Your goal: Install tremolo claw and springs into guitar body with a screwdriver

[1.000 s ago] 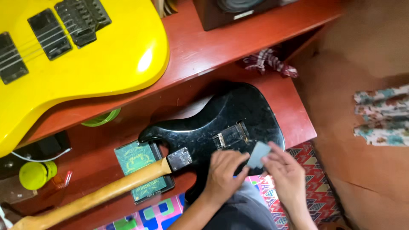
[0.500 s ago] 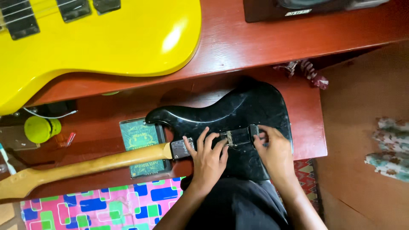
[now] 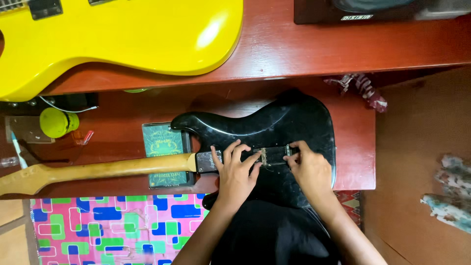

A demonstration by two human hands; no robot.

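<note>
Left hand palm-down on the black guitar, fingers spread narrowly, tips touching the rectangular cavity in its back. Right hand opposite, fingers curled at the cavity's right end; holding anything or not, cannot tell. Guitar body flat at the lower table's front edge, lower part hidden by dark clothing, pale neck cut off at left. Yellow guitar cropped above.
</note>
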